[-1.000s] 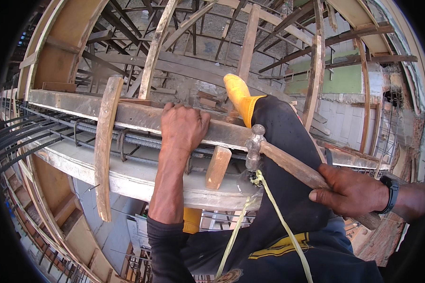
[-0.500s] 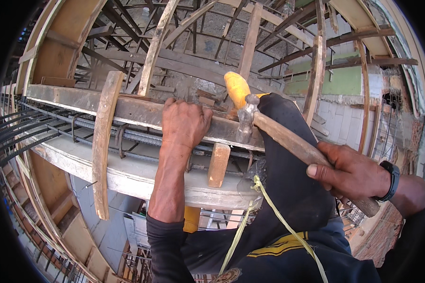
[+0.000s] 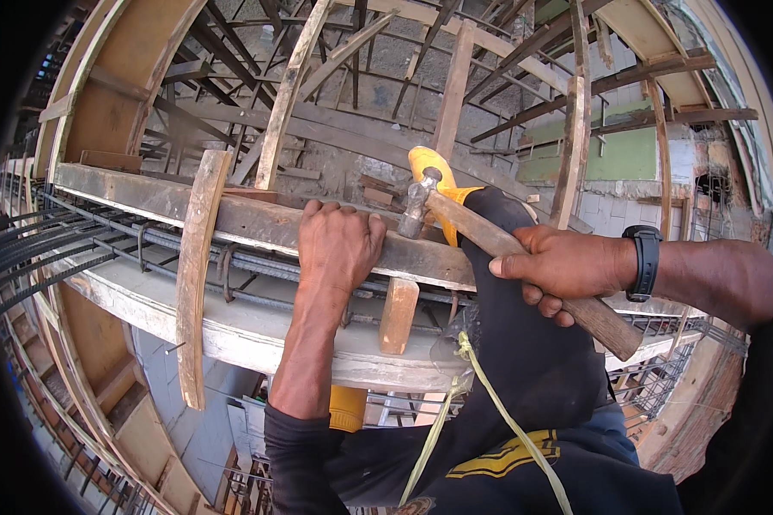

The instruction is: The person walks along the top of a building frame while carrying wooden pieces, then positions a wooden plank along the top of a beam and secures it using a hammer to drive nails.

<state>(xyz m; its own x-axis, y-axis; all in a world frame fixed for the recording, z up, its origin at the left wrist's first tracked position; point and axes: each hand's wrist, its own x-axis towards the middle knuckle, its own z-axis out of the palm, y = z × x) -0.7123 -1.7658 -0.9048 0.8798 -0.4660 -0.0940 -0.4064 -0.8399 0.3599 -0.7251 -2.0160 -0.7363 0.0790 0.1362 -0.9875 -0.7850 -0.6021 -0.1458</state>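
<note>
My right hand is wrapped round the wooden handle of a hammer. The hammer's metal head hangs over the top of a weathered wooden board, right of my left hand; I cannot tell whether they touch. My left hand is closed over that board's upper edge, its fingertips hidden on the far side. A short wooden block stands below, between the board and the pale lower form edge. Farther left, a wooden strip crosses both sides of the form.
Steel bars run inside the form. My yellow boot is beyond the board, with my dark-trousered leg straddling it. Pale yellow cords hang in front of me. Timber props rise from the ground far below.
My right hand and the hammer have moved left and upward, bringing the hammer head nearer my left hand. The left hand keeps its hold on the board. The view has shifted slightly.
</note>
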